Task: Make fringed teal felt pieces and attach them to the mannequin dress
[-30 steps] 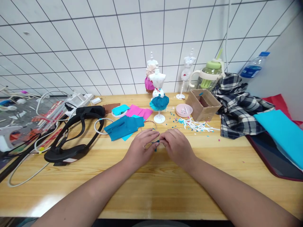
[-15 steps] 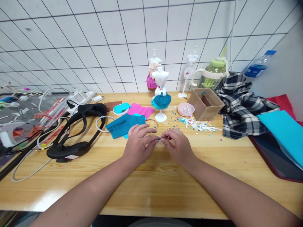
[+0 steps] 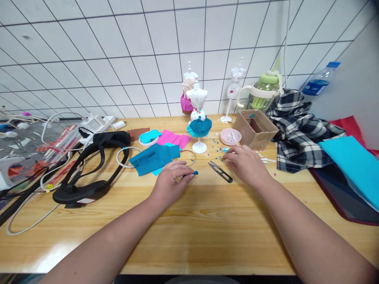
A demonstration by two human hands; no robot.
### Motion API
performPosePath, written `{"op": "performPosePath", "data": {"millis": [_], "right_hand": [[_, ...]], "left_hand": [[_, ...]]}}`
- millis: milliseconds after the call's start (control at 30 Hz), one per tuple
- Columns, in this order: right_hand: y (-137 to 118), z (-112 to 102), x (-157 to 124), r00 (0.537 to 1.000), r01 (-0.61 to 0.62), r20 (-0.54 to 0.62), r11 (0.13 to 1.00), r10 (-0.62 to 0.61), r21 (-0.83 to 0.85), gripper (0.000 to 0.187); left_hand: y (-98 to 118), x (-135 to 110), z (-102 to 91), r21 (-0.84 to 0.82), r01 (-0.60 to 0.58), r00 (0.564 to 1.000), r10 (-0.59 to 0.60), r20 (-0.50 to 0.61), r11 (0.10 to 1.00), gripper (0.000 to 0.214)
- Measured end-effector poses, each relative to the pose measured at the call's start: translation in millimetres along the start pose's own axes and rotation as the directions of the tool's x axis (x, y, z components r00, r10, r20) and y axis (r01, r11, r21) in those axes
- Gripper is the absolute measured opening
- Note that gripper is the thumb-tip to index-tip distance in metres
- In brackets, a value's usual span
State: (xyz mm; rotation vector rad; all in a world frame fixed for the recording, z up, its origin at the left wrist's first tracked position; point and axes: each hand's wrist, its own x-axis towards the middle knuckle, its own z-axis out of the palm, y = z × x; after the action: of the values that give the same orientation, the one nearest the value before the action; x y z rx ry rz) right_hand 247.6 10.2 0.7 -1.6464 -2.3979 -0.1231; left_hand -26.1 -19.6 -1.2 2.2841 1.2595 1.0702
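My left hand (image 3: 171, 180) is closed, with a small dark-blue scrap (image 3: 196, 172), paper-like, pinched at its fingertips. To the right, my right hand (image 3: 247, 165) hovers low over the pile of white paper strips, mostly covering it; its fingers look loosely bent and apart, with nothing visible in them. Between both hands lie black-handled thread snips (image 3: 220, 172), blades pointing away to the left. Beyond them stands a small white dress-form mannequin (image 3: 197, 96) in a ruffled dark-blue skirt (image 3: 199, 127). Folded dark-blue sheet (image 3: 154, 158) lies just past my left hand.
A pink dish (image 3: 231, 137) and a cardboard box (image 3: 256, 128) stand behind my right hand, near a plaid cloth (image 3: 291, 134). Two more mannequins are at the wall. On the left are a black headset (image 3: 102, 138) and cables; blue sheets (image 3: 352, 159) lie far right.
My right hand has let go of the blue scrap and moved right, over the white strips. The thread snips now show between the hands; my left hand keeps the scrap.
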Motion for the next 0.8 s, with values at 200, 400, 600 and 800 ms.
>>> {"op": "performPosePath", "data": {"millis": [200, 400, 600, 800], "right_hand": [[1, 16, 4, 1.0, 0.001, -0.014, 0.998, -0.002, -0.07, 0.015], [2, 22, 5, 1.0, -0.014, -0.016, 0.993, 0.013, -0.114, 0.015], [-6, 15, 4, 1.0, -0.007, 0.009, 0.984, 0.008, -0.179, 0.022], [2, 11, 3, 0.999, -0.033, -0.022, 0.997, 0.032, -0.069, 0.02]], "left_hand": [[3, 2, 0.2, -0.028, -0.014, 1.0, 0.014, -0.008, 1.0, 0.008], [4, 0, 1.6, -0.049, 0.017, 1.0, -0.017, 0.007, 0.999, 0.008], [4, 2, 0.1, -0.125, 0.175, 0.984, -0.17, 0.043, 0.977, 0.011], [2, 3, -0.7, -0.167, 0.277, 0.961, -0.267, 0.075, 0.946, 0.015]]}}
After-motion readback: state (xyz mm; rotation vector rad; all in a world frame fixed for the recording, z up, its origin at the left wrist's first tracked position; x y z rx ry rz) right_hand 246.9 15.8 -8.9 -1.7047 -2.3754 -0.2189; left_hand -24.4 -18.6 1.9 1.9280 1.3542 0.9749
